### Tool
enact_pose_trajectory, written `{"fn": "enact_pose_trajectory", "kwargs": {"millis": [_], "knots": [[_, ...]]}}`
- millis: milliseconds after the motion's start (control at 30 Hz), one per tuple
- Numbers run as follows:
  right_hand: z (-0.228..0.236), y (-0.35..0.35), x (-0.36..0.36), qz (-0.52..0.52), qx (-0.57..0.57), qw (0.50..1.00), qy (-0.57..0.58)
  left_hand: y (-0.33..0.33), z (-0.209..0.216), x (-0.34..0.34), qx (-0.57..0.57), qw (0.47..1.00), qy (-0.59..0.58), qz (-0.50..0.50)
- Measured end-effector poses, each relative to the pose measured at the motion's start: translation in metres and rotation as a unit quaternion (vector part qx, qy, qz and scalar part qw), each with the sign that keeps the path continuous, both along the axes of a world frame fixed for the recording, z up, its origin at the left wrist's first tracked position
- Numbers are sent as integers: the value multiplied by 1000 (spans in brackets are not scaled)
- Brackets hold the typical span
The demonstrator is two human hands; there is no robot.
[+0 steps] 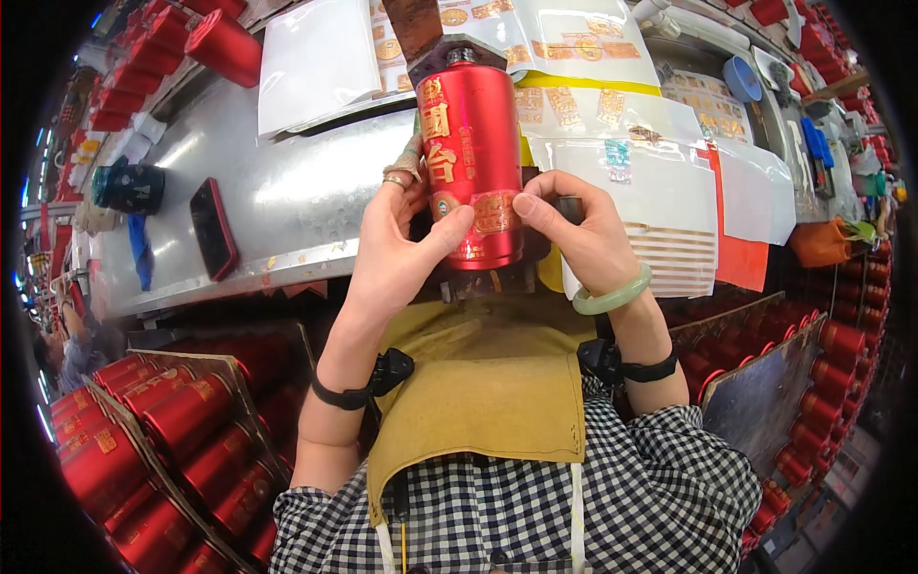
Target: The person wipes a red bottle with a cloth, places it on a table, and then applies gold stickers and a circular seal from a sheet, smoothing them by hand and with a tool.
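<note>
A glossy red bottle point(473, 134) with gold lettering lies tilted in front of me, its narrow neck pointing away. On its lower part sits a gold rectangular label point(494, 212). My left hand point(406, 234) grips the bottle's left side, with the thumb lying across the front near a small round emblem. Light wraps cover some of its fingers. From the right, my right hand point(574, 220) holds the bottle, its thumb pressed by the label's right edge. The other fingers of that hand are partly hidden behind the bottle. A dark metal piece point(418, 69) stands behind the neck.
Sheets of gold stickers point(564, 107) spread over the table behind and right. Left are white sheets point(320, 67), a phone point(213, 230) and a dark green jar point(129, 186) on the metal tabletop point(316, 206). Racks of red bottles point(186, 402) flank me on both sides.
</note>
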State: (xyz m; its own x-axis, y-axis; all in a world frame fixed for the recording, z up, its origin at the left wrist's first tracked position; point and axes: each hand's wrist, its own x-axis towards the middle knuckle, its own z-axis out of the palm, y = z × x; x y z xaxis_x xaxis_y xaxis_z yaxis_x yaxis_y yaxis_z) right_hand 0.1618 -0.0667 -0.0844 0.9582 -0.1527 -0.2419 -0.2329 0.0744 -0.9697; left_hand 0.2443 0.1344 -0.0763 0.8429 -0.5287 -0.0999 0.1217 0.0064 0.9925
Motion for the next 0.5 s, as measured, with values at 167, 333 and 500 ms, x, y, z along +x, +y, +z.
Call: {"fn": "enact_pose_trajectory", "kwargs": {"millis": [167,333,500], "knots": [[-3,-1,0,-2,-26,999,-18,-2,2,-2,9,1000,4,-3],[-3,-1,-1,-13,-15,1000,-15,-3,5,0,-3,1000,22,-11],[-6,-2,1,-3,-9,1000,-21,0,2,2,5,999,37,-17]]}}
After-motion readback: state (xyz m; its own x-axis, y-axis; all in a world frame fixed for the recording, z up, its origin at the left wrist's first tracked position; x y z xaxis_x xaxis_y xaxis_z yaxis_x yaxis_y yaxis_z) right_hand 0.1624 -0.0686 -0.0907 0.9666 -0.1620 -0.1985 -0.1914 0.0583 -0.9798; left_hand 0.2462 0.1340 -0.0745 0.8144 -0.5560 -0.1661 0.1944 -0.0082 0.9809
